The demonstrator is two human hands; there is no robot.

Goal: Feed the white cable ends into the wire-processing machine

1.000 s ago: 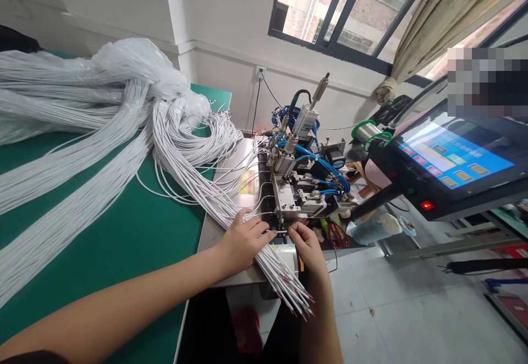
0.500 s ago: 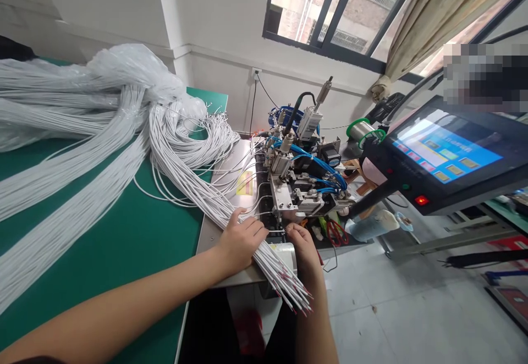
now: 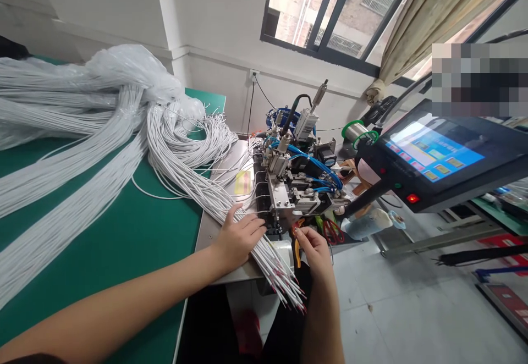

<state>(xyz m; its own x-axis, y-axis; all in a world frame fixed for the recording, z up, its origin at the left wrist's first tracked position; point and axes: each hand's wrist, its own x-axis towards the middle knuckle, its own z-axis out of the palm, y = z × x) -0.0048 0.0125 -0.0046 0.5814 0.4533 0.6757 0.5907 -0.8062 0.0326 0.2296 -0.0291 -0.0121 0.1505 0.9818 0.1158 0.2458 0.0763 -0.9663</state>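
Wire ends point(image 3: 290, 291): toward 6 o'clock from the view's centre, red-marked tips are being splayed past the metal plate point(image 3: 205, 237); they are being judged the most fragile part.
Right hand point(image 3: 316, 251): toward 5 o'clock, thumb and finger are being held together at their tips; whether anything thin is being pinched cannot be told. An orange-handled tool point(image 3: 297, 255) is being seen just beside it.
Left hand point(image 3: 238, 241): toward 7 o'clock, half spread and palm down, it is being rested across the wire bundle point(image 3: 208, 194); how firmly it is pressing cannot be told.
Wire bundle: it is being draped slantwise from 10 o'clock, across the plate and under the left hand.
Handling: each strand is being judged light and springy, the mass heavier and dragging, the smooth jackets probably slippery.
Hold: a full palm is being favoured where the bundle is being supported by the plate; for one strand, fingertips on white jacket, behind the tip.
Machine point(image 3: 281, 180): just off centre toward 4 o'clock, separate wires are being lined along its side.
Wrapped wires point(image 3: 130, 70): at 10 o'clock, they are being covered by clear plastic.
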